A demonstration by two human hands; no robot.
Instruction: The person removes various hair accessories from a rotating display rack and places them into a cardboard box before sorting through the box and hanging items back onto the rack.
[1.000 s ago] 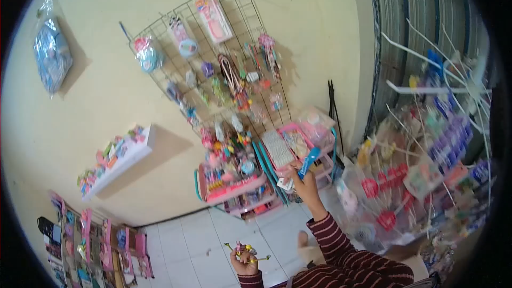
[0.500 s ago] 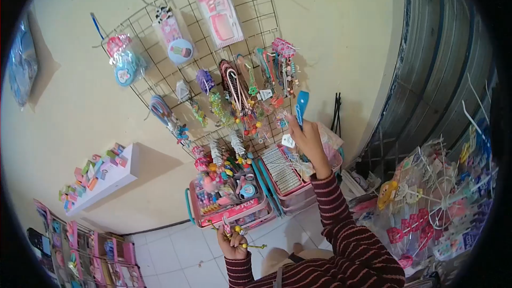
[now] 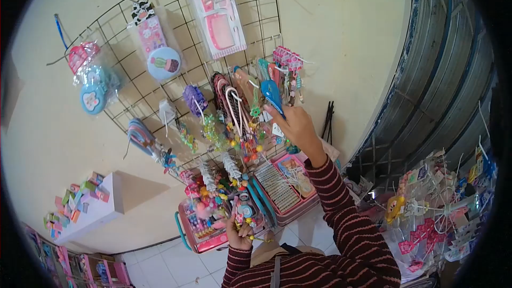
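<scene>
My right hand (image 3: 298, 130) is raised in front of the wall rack, its fingers closed on a blue strap (image 3: 272, 95) with small pale marks. The strap's top overlaps the row of hanging straps, close to a green flower charm (image 3: 255, 111). Below the fingers a white tag (image 3: 277, 130) shows beside the hand. Low down, my left hand (image 3: 240, 236) is closed around a beaded strap (image 3: 253, 237) with yellow beads, part of it hidden by the fingers. Near that hand, a pink box (image 3: 210, 242) holds many small beaded trinkets.
A wire grid rack (image 3: 186, 26) on the wall carries packaged toys and bead straps. A second pink box (image 3: 304, 202) stands below it. At left is a white shelf (image 3: 109, 210) with small boxes; on the right, a folding metal gate (image 3: 410, 112) and hanging goods (image 3: 426, 229).
My right hand and the blue strap have moved left, in front of the hanging straps. The view has shifted closer to the rack. My left hand still grips the beaded strap.
</scene>
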